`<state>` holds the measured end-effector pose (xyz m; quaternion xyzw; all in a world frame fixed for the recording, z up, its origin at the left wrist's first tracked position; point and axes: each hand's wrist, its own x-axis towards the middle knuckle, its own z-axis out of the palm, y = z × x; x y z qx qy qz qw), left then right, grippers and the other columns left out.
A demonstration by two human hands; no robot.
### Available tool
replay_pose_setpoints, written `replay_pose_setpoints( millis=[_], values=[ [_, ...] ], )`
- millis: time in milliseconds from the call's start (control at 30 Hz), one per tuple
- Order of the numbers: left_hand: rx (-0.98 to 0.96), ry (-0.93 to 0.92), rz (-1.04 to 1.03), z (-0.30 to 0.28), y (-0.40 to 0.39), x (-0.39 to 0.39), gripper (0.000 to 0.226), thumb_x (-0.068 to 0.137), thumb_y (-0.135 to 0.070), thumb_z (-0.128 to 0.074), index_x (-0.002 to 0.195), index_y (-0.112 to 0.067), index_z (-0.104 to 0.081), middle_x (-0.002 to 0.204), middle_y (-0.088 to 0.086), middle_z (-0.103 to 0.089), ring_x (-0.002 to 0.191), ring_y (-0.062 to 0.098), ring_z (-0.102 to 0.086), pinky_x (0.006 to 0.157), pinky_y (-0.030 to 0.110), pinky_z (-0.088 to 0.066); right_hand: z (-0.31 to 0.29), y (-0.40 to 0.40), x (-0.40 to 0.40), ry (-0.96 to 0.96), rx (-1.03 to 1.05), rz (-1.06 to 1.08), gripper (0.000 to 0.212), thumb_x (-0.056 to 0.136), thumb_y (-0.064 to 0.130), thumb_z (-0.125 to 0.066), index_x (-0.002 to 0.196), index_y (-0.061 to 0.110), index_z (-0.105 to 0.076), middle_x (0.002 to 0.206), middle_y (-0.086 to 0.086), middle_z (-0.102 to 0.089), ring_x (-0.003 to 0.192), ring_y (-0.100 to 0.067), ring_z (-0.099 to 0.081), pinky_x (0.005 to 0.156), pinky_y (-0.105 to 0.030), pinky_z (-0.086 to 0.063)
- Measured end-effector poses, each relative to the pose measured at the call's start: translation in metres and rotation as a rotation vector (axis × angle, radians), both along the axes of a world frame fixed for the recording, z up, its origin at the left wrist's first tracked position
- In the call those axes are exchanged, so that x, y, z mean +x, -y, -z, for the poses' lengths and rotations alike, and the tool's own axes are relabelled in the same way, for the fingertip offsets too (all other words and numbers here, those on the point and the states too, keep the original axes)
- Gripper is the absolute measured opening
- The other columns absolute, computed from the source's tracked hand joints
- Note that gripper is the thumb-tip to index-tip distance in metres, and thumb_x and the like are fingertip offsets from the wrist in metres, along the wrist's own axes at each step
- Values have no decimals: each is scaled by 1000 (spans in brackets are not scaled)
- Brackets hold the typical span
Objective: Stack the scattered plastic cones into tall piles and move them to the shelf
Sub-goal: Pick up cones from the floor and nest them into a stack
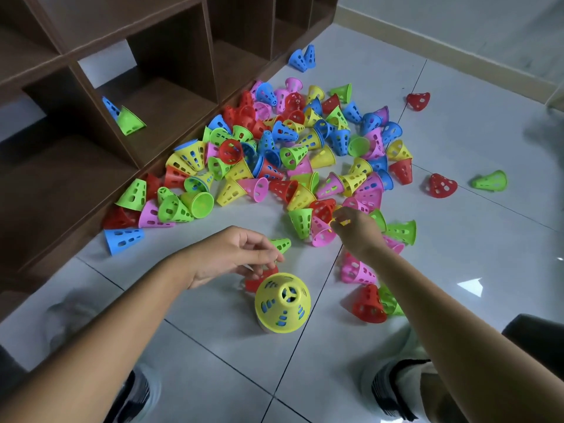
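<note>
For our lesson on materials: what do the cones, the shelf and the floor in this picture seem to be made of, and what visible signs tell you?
Cones: likely thin moulded plastic, smooth, in bright solid colours with cut-out holes.
Shelf: dark brown matt board with faint grain, perhaps laminated wood.
Floor: pale glossy tiles, probably ceramic, with grout lines and reflected light.

Both hands (pixel 235 254) (pixel 355 230) forward, fingers curled
</note>
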<state>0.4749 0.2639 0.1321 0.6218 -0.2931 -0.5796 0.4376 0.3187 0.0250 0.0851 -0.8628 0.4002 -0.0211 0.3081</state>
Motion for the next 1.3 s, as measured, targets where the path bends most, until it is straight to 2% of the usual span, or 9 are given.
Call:
replay_pose_setpoints(
  millis=[167,233,367,600,700,800,867,1067,1300],
  values=[
    [63,162,-153,33,26,18,20,95,-22,-66,105,-5,-70,87,4,-73,71,11,-59,72,28,-53,30,13,41,79,15,59,28,100,21,-56,127,16,-61,117,2,-66,79,-4,-63,67,-19,-53],
    [95,255,-192,49,33,29,15,94,-21,-67,101,-8,-70,86,3,-73,69,10,-59,70,29,-51,41,17,58,78,33,89,34,98,23,-58,132,19,-57,128,-3,-62,89,-12,-66,82,-35,-60],
    [140,442,-233,78,44,53,19,80,-36,-70,93,-24,-68,82,-8,-69,67,10,-63,69,32,-50,55,26,92,26,30,112,46,96,30,-60,140,23,-49,142,-8,-51,121,-26,-54,107,-52,-44],
    [227,781,-426,121,45,95,59,90,-25,-68,142,-28,-40,107,1,-62,84,23,-60,81,34,-48,78,44,134,-135,-4,135,61,98,46,-52,152,29,-31,155,-13,-33,144,-38,-23,117,-52,-20],
    [298,814,-470,131,36,113,74,91,-25,-66,152,-33,-25,107,3,-63,93,25,-61,78,30,-42,85,51,141,-185,45,137,64,95,51,-52,151,32,-30,156,-11,-34,143,-39,-28,115,-55,-24],
    [362,776,-523,139,33,130,83,92,-23,-66,156,-34,-15,104,6,-67,97,27,-64,76,31,-42,93,57,146,-178,127,153,74,78,69,-44,145,41,-30,155,-9,-36,130,-41,-48,103,-61,-42],
    [395,742,-551,146,33,140,83,92,-22,-66,157,-32,-15,104,7,-69,97,30,-65,75,32,-44,103,63,148,-164,139,143,81,69,75,-39,143,42,-31,153,-7,-37,118,-39,-58,92,-60,-52],
    [464,677,-612,156,36,151,71,92,-24,-65,153,-18,-29,125,10,-66,117,30,-60,90,33,-43,121,75,153,-83,129,155,90,60,78,-38,140,35,-43,147,-7,-47,109,-36,-64,87,-59,-55],
    [428,661,-693,153,35,149,56,92,-19,-65,143,-9,-44,133,9,-64,122,29,-59,98,36,-45,80,55,164,56,161,171,51,91,43,-63,138,24,-54,139,-6,-56,100,-32,-66,80,-51,-59]
  ],
)
